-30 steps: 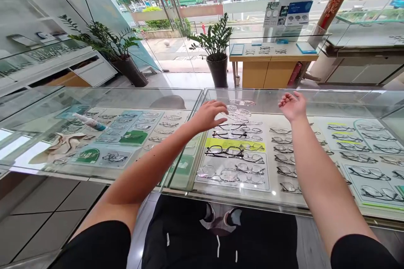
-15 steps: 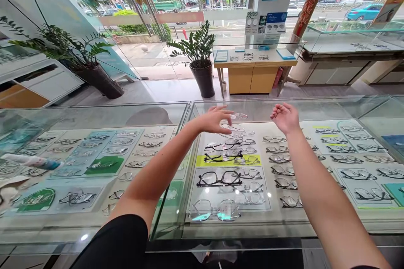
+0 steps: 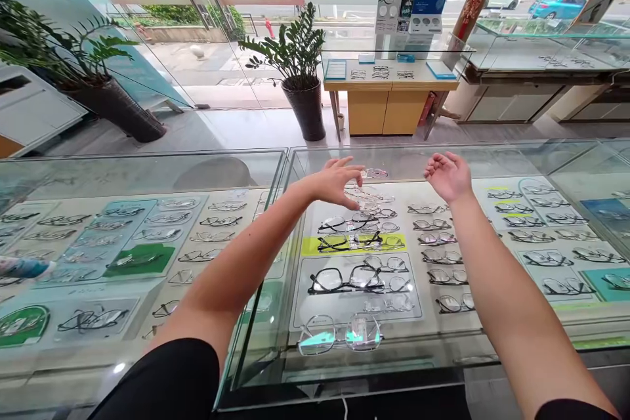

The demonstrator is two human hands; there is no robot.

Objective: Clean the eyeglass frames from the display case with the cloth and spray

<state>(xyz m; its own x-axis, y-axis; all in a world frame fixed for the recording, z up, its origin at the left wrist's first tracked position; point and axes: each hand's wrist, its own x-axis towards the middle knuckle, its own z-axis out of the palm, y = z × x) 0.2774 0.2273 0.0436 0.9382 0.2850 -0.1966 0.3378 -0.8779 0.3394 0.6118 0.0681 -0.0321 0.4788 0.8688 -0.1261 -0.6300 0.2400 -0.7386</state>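
My left hand (image 3: 338,184) reaches over the glass display case (image 3: 290,210). Its thumb and fingers are apart and curved around the far end of a row of eyeglasses, close to a pair with a pinkish frame (image 3: 377,173). I see nothing held in it; whether the fingertips touch a frame is unclear. To its right, my right hand (image 3: 449,177) hovers with palm showing and fingers loosely curled, holding nothing visible. Nearer in the row are black-framed eyeglasses (image 3: 346,279) and large clear-lensed eyeglasses (image 3: 339,335) with bright reflections.
Beneath the glass, more eyeglasses (image 3: 441,256) lie in columns. A second display case (image 3: 226,174) adjoins on the left. At the left edge is a blue-and-white object (image 3: 24,267), partly cut off. Beyond the case stand a potted plant (image 3: 305,108) and a wooden display table (image 3: 388,86).
The view has shifted, so the far tables sit higher and the left case slides leftward. Both hands keep nearly the same pose. The blue-and-white object has moved toward the left edge.
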